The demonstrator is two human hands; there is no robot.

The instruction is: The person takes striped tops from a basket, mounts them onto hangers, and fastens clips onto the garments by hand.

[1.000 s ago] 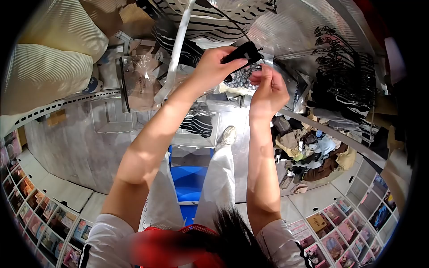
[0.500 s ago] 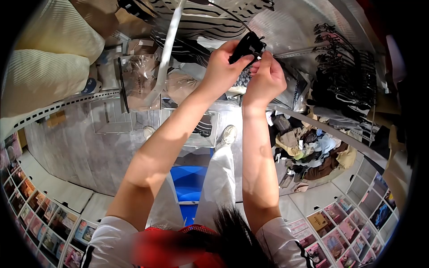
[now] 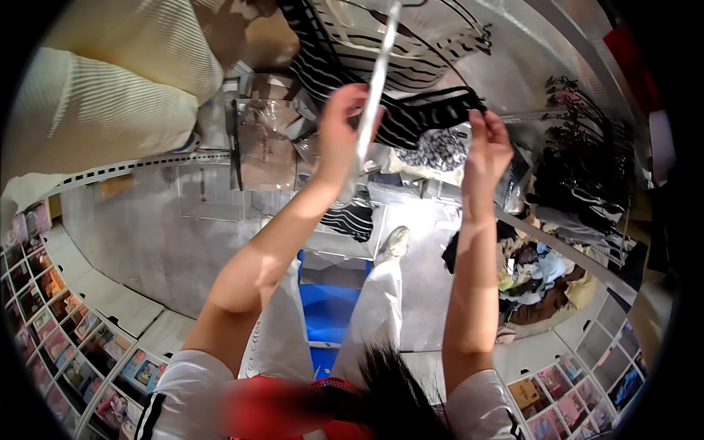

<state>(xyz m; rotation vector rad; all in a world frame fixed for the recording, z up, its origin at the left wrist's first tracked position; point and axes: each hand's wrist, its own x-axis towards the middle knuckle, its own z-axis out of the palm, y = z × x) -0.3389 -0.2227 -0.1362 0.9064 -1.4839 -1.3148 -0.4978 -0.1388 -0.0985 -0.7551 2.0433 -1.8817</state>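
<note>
A black garment with white stripes (image 3: 418, 117) is stretched sideways between my hands, near a hanger hook and rod at the top. My right hand (image 3: 490, 143) pinches its right end with thumb and fingers. Behind a white pole (image 3: 375, 84), my left hand (image 3: 341, 128) is at the garment's left part; its fingers are blurred and partly hidden, so its grip is unclear. Cream fabric with black stripes (image 3: 418, 62) hangs just beyond. Below the garment lies a plastic-wrapped patterned item (image 3: 436, 152).
Black hangers with dark clothes (image 3: 587, 161) hang at the right, above a pile of mixed clothing (image 3: 546, 279). Bagged beige garments (image 3: 268, 143) lie left of the pole. A blue stool (image 3: 330, 312) stands between the legs. Gridded shelves (image 3: 81, 337) line the lower left.
The black item that was bunched up in my left hand is now spread out, showing white stripes. My hands have moved apart, and the view has shifted.
</note>
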